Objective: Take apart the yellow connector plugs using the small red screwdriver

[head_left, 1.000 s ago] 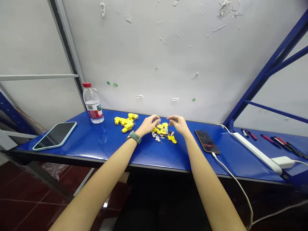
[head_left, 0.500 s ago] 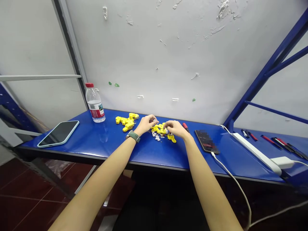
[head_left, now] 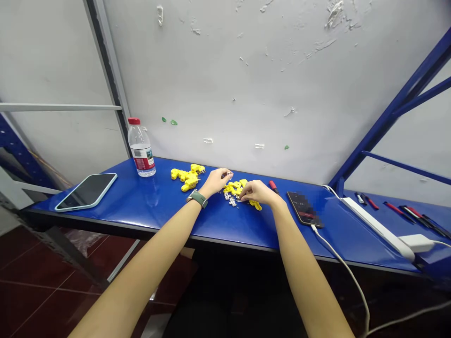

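On the blue bench top [head_left: 148,206] lies a heap of small yellow and white plastic parts [head_left: 237,189]. My left hand [head_left: 218,180], with a green watch on the wrist, hovers at the heap's left edge, its fingers curled in a pinch on a tiny pale part. My right hand [head_left: 258,191] rests on the heap's right side with fingers closed down onto the small pieces; what it holds is hidden. A second cluster of joined yellow parts [head_left: 187,174] lies to the left, apart from both hands.
A water bottle [head_left: 141,148] stands at the back left, with a tablet [head_left: 86,191] near the left front edge. A red-handled tool [head_left: 273,186], a phone [head_left: 304,209] on a white cable, a white power strip [head_left: 377,227] and several pens [head_left: 408,212] lie to the right.
My right hand has come down from mid-air onto the heap and closed on the pieces, uncovering the red-handled tool behind it. My left hand stays at the heap's left edge.
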{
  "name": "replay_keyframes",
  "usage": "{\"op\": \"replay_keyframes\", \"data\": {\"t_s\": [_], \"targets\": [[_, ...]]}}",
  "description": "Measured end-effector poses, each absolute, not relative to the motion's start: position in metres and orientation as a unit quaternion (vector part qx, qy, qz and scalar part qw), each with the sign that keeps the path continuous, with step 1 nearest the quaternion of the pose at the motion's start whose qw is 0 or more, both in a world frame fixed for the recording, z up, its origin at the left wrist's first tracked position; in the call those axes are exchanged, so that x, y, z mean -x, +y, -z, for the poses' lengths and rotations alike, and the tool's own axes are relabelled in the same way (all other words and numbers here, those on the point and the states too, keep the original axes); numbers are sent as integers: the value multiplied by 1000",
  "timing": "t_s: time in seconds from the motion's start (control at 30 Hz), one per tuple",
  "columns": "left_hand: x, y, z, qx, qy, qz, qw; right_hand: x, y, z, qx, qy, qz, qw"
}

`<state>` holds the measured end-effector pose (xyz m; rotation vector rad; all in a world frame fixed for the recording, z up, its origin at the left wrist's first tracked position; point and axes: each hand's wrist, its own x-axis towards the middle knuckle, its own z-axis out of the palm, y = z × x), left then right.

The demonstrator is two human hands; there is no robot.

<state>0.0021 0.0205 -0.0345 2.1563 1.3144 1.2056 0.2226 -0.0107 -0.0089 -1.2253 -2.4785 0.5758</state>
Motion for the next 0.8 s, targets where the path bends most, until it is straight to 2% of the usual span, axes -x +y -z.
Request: {"op": "replay_keyframes", "data": {"t_s": [0.57, 0.73, 0.8], "targets": [[-7, 19, 34, -789, 443, -398, 153, -212, -7, 19, 444, -871, -142, 152], [-9, 16, 36, -748, 441, -419, 264, -210, -10, 17, 446, -875, -116, 150], [-9, 15, 35, -736, 446, -428, 275, -212, -11, 16, 439, -878, -105, 162]]}}
